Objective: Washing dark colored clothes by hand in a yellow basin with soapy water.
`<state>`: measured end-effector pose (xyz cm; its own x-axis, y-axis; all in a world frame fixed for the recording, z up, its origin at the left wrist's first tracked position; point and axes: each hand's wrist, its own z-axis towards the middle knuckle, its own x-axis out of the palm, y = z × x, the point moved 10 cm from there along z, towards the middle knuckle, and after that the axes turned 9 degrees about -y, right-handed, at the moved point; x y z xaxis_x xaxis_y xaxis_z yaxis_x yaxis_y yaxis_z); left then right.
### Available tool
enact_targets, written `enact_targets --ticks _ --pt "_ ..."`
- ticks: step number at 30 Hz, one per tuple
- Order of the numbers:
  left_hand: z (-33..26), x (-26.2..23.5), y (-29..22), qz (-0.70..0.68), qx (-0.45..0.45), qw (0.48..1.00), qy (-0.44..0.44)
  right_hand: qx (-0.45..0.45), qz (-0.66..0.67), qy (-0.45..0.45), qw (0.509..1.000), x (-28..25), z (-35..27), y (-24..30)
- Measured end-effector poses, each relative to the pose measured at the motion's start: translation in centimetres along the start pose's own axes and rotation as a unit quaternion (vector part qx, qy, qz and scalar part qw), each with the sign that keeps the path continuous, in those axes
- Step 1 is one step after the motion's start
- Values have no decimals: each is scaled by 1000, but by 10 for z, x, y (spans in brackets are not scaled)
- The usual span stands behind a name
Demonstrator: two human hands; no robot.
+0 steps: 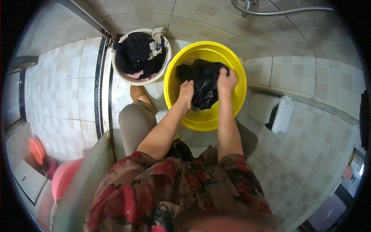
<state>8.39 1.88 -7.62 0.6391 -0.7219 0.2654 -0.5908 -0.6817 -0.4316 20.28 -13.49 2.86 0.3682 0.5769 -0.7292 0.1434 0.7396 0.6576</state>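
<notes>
A large yellow tub (205,124) stands on the tiled floor in front of me. Over it I hold a wet, shiny black garment (206,87), its exact kind not clear. My left hand (186,92) is closed on the garment's left edge. My right hand (227,82) grips its upper right side in a fist. More dark cloth (186,72) lies in the tub's left part, partly behind the garment.
A white basin (142,82) heaped with black, pink and pale clothes stands left of the tub. A metal shower hose (286,11) runs along the far wall. A white lidded bin (283,115) is at the right. A glass panel (83,189) stands at my left.
</notes>
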Motion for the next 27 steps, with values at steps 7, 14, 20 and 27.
enact_targets --ticks 7,14,20,27 --pt "-5 9 -27 138 192 967 98 476 406 8 780 -22 -33 -76" --pt "-24 22 -33 418 325 836 145 382 289 12 877 -51 -29 -107" --pt "-19 1 -54 318 375 870 24 21 -110 159 981 -22 -75 -107" --pt "-111 61 -59 387 502 753 180 170 118 250 946 -16 -62 -103"
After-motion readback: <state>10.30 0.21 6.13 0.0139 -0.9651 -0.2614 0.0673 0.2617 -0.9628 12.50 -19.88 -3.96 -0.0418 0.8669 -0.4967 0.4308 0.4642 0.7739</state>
